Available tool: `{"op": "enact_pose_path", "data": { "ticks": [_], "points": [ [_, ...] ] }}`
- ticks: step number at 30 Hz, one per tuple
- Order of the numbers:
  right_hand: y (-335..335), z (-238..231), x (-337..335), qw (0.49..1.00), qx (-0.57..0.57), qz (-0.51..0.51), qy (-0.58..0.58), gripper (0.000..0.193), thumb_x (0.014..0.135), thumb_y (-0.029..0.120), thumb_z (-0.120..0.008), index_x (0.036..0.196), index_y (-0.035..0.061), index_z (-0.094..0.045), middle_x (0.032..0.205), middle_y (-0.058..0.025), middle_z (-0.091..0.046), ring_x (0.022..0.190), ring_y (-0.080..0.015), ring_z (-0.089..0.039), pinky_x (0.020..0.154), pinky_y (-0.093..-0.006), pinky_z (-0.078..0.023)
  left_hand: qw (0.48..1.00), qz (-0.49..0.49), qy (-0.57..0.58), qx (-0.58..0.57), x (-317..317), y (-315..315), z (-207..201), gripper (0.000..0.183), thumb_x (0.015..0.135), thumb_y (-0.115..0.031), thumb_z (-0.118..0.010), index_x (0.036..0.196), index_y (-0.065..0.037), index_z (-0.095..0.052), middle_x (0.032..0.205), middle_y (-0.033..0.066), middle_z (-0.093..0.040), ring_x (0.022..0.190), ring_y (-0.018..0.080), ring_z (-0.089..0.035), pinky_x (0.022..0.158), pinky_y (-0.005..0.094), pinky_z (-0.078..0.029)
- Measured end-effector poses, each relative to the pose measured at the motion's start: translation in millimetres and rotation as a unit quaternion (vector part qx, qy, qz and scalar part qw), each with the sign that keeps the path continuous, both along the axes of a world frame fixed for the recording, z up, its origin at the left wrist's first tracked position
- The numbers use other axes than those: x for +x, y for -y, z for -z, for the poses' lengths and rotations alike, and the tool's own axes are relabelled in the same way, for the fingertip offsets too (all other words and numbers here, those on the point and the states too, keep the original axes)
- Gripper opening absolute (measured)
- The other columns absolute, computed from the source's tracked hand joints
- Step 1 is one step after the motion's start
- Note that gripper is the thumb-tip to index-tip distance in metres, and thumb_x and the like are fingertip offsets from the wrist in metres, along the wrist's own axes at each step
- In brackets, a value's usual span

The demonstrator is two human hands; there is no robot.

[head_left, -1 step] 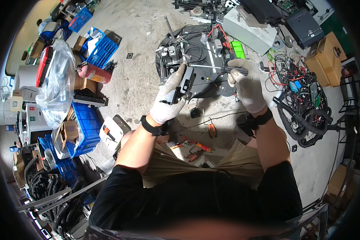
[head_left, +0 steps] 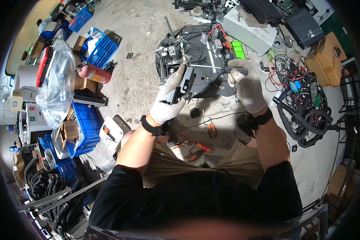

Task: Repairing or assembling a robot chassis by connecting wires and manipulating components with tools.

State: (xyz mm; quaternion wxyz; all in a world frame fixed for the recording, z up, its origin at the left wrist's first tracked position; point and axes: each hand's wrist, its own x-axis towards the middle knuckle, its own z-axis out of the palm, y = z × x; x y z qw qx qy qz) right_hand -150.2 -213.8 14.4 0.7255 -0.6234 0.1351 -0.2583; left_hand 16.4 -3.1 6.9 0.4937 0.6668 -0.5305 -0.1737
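Note:
My left hand (head_left: pixel 164 105), in a whitish work glove, is closed around a black and grey device part (head_left: pixel 187 81) shaped like a narrow block. A screwdriver (head_left: pixel 238 71) is gripped by its dark handle in my right hand (head_left: pixel 250 90), also gloved. Its thin shaft points left toward the top of the device part; whether the tip touches is too small to tell. Just beyond both hands, a round black machine base (head_left: pixel 216 80) lies on the floor, carrying cables, brackets and metal pieces.
On the floor before me lie orange-handled pliers (head_left: pixel 212 130), a red-handled tool (head_left: pixel 201 146) and a small black block (head_left: pixel 195 113). A tangle of wires and hoses (head_left: pixel 304 108) sits at right, beside a cardboard box (head_left: pixel 326 60). Blue crates (head_left: pixel 86 128) and a red cylinder (head_left: pixel 96 73) stand left.

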Motion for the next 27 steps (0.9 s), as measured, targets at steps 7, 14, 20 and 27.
{"op": "enact_pose_path", "data": {
  "ticks": [7,14,20,27],
  "points": [
    [4,-1,3,1.000,-0.022,0.014,-0.002,0.028,0.093,0.021,-0.057,0.113,0.0013,-0.058,0.081,0.0031,-0.054,0.071,-0.0037,-0.048,0.064,-0.0207,-0.042,0.997,-0.030,-0.066,-0.017,2,5,5,0.082,0.069,0.011,-0.052,0.149,0.001,-0.033,0.138,0.0245,-0.051,0.130,0.0371,-0.049,0.110,0.0387,-0.036],
    [5,-5,-2,0.997,0.065,-0.005,0.042,0.028,0.092,0.017,-0.055,0.114,-0.0017,-0.057,0.079,0.0010,-0.053,0.071,-0.0057,-0.049,0.063,-0.0219,-0.042,0.999,-0.023,-0.024,-0.013,-6,12,0,0.080,0.073,0.013,-0.049,0.150,0.000,-0.031,0.139,0.0221,-0.051,0.132,0.0312,-0.048,0.111,0.0367,-0.035],
    [-21,-36,15,0.993,0.109,-0.035,0.035,0.036,0.091,0.011,-0.050,0.122,-0.0073,-0.052,0.080,-0.0042,-0.056,0.073,-0.0094,-0.054,0.063,-0.0228,-0.044,0.998,0.017,0.039,-0.052,-2,17,14,0.064,0.082,0.002,-0.066,0.142,0.003,-0.043,0.136,0.0221,-0.054,0.127,0.0310,-0.052,0.107,0.0376,-0.039],
    [-129,-92,56,0.990,-0.106,-0.092,0.034,0.059,0.093,0.030,-0.066,0.131,-0.0121,-0.047,0.094,-0.0141,-0.067,0.074,-0.0159,-0.064,0.068,-0.0271,-0.052,0.963,0.060,-0.221,-0.139,3,5,-1,0.022,0.089,-0.011,-0.062,0.110,-0.003,-0.061,0.099,0.0077,-0.065,0.092,0.0195,-0.062,0.081,0.0335,-0.050]
  ]
}}
